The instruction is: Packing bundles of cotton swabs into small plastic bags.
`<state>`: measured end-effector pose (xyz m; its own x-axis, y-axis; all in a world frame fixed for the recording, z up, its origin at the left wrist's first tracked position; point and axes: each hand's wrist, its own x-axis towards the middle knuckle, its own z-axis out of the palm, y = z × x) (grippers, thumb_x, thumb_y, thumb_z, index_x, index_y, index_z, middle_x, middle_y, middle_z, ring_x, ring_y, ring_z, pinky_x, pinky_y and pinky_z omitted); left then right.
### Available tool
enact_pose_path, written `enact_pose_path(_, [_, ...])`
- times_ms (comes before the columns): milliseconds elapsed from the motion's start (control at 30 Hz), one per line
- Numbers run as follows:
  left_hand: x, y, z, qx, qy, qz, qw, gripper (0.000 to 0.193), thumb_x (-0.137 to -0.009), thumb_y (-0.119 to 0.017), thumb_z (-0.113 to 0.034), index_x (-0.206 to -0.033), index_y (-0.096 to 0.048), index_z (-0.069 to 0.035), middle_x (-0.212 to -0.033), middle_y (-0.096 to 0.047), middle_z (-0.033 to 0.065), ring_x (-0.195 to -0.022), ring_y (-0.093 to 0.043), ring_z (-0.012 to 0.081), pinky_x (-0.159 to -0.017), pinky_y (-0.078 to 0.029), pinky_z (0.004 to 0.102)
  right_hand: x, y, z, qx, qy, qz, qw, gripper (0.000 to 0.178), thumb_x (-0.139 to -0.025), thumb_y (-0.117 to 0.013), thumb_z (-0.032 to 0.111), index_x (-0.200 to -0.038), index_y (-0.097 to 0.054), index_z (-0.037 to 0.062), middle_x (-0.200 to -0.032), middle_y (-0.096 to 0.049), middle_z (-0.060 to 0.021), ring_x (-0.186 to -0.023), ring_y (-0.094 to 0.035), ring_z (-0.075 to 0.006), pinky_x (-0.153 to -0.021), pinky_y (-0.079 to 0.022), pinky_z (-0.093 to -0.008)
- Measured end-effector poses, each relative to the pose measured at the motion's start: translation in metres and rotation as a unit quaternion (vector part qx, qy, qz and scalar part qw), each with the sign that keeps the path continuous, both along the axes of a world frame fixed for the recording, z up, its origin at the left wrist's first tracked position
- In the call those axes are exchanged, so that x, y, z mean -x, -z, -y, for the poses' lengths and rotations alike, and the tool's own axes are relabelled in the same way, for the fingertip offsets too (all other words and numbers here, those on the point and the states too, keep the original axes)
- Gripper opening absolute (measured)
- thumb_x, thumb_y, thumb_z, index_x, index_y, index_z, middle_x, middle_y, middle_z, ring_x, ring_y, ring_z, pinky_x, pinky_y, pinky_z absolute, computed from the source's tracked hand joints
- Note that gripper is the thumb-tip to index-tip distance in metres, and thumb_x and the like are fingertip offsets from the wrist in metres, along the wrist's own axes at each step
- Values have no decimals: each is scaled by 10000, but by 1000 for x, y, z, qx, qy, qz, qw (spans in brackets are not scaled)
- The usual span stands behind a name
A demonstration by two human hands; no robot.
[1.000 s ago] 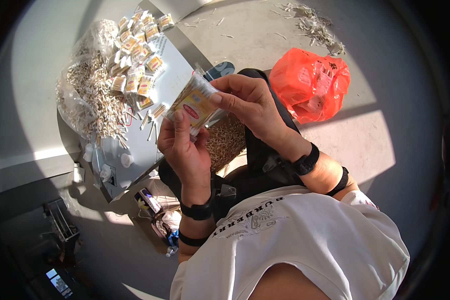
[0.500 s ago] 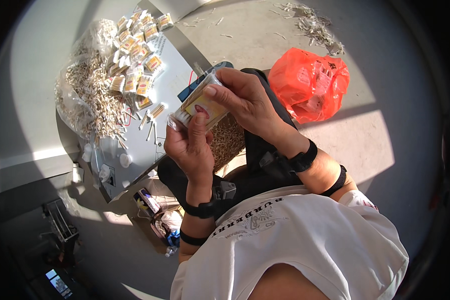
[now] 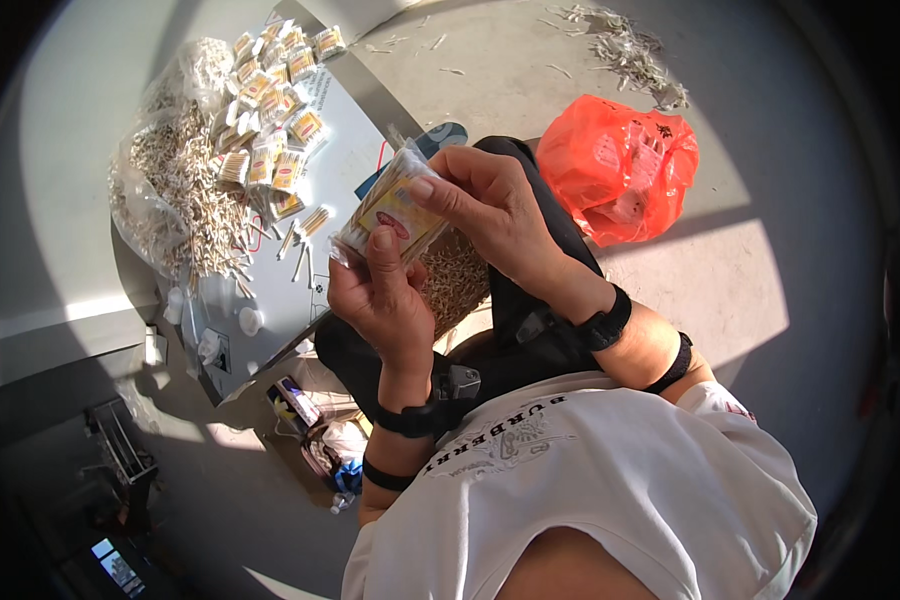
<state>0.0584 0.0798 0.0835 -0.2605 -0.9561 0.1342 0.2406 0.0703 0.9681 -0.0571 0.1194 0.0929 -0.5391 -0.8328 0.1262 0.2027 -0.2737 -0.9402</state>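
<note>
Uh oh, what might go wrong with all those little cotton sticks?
The yellow-labelled packet held by the left hand and right hand might slip and drop. Another packet lies near the edge of the tabletop, so a bump could knock it off. The loose swabs heaped on the tabletop might scatter if nudged.

Swabs [image 3: 208, 215], packets [image 3: 272, 110] on grey table [image 3: 342, 150]

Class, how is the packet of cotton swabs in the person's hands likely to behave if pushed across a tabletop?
The packet is probably light for its size, since it seems filled with thin swabs. Its shiny clear wrapping suggests it may slide easily, and its flattish shape makes rolling seem unlikely.
</note>
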Motion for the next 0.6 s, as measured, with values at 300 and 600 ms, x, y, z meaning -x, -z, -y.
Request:
enact_pose_path(300, [-1, -12, -1, -56, -14, 24, 998, 379, -989, -518, -408, -894, -533, -42, -731, -576, 1, -576, -528, 43, -432, -402, 153, -11, 7, -2, 43, 57, -40, 997, 332, -932, -656, 254, -767, -583, -24, -654, -497, 36, -669, -424, -25, -549, -369, -226])
enact_pose_path(600, [-3, 5, 5, 101, -88, 56, 989, 340, -1008, -518, -292, -814, -542, -14, -734, -579, 18, -630, -515, 87, -548, -430, 247, -6, -4, 0, 17, 41, -100, 994, 385, -954, -621, 294, -763, -571, -36, -619, -446, 10, -623, -381, -41, -513, -356, -255])
